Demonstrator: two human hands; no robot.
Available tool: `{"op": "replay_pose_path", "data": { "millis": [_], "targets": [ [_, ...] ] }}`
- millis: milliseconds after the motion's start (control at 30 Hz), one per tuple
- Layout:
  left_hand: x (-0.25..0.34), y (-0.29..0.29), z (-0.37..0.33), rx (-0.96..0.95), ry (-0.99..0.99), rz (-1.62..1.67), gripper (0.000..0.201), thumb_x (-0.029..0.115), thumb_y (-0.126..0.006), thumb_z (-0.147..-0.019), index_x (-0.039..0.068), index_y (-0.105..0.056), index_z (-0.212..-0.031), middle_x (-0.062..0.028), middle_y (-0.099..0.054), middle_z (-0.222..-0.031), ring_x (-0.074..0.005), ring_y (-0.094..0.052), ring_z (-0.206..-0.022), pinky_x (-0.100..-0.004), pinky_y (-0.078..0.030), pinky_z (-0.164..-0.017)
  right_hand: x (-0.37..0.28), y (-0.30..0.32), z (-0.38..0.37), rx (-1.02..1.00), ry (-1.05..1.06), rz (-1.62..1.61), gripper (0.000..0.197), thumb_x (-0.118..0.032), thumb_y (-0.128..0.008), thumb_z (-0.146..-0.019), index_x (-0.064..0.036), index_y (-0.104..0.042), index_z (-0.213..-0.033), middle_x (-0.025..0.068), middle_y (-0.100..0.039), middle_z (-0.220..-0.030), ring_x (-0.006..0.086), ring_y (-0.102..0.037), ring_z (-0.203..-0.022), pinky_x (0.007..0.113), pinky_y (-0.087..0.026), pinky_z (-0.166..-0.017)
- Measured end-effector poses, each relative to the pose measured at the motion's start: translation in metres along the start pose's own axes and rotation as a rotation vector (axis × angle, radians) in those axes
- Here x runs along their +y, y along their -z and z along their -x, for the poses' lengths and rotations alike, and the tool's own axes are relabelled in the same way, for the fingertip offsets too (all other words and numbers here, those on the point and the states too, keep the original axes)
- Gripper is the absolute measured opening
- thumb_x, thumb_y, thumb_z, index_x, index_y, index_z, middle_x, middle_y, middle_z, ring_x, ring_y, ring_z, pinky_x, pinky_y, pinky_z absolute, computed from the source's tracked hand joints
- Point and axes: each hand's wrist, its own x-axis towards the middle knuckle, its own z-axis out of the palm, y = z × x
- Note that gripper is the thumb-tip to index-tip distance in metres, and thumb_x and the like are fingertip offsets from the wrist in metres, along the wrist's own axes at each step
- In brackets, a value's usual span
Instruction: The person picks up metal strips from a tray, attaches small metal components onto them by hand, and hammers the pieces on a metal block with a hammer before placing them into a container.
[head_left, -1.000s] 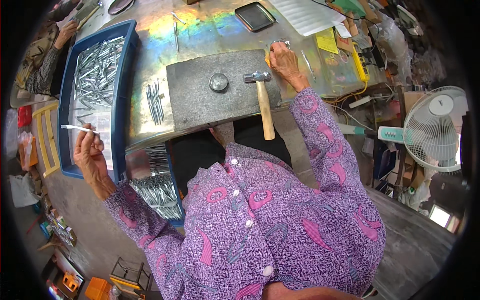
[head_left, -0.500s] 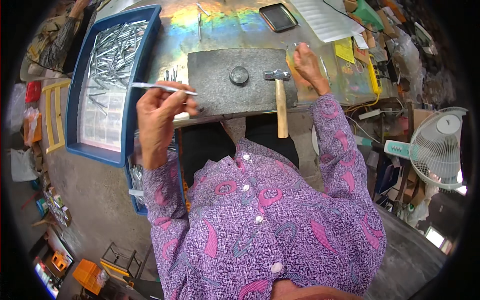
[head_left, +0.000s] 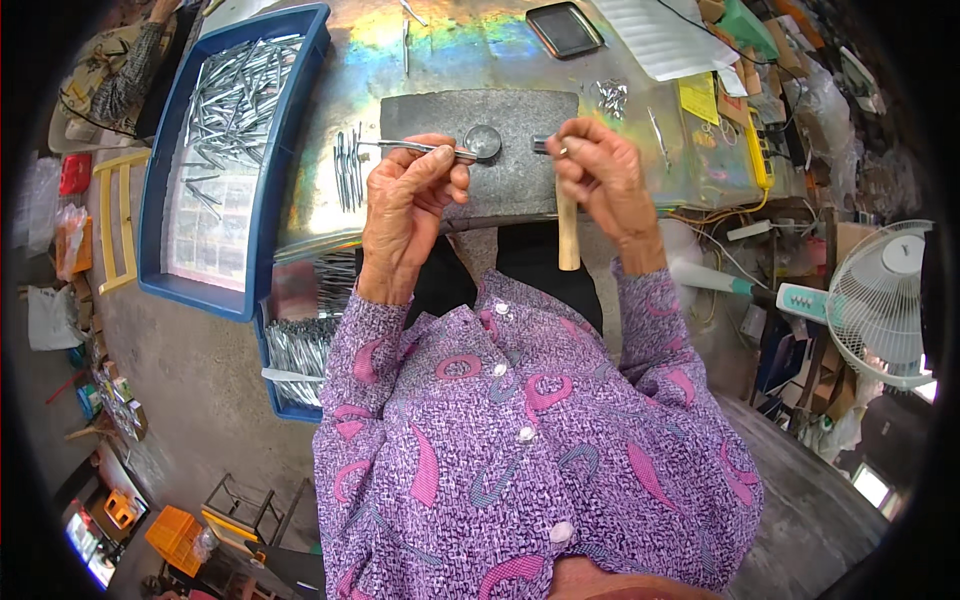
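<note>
Pinched in the left hand [head_left: 412,200], a metal rod [head_left: 420,148] is held over the slab [head_left: 500,150]; the right hand [head_left: 598,175] is closed on the hammer [head_left: 567,225]. Fingers could be struck if the rod slips.

Iridescent metal bench [head_left: 330,190]: grey slab [head_left: 520,170], blue tray [head_left: 165,245], loose rods [head_left: 348,170].

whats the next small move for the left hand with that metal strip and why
Probably lower the metal strip so its tip sits flat on the round disc of the grey slab. The left hand holds it pinched with the tip at the disc's edge, while the right hand is on the hammer beside it.
</note>
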Motion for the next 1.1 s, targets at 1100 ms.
{"op": "replay_pose_path", "data": {
  "millis": [1100],
  "targets": [
    [-0.031,-0.016,0.01,0.065,0.092,0.425,0.013,0.005,-0.056,-0.085,-0.002,-0.056,-0.095,-0.0131,-0.062,-0.087,-0.0165,-0.062,-0.075,-0.024,-0.053,-0.066,0.06,-0.053,0.013,0.221,0.622,0.698,0.008,-0.005,-0.056,-0.087,-0.0006,-0.051,-0.092,0.0012,-0.055,-0.073,0.0034,-0.048,-0.056,0.018,-0.039,-0.047]
  ]
}}
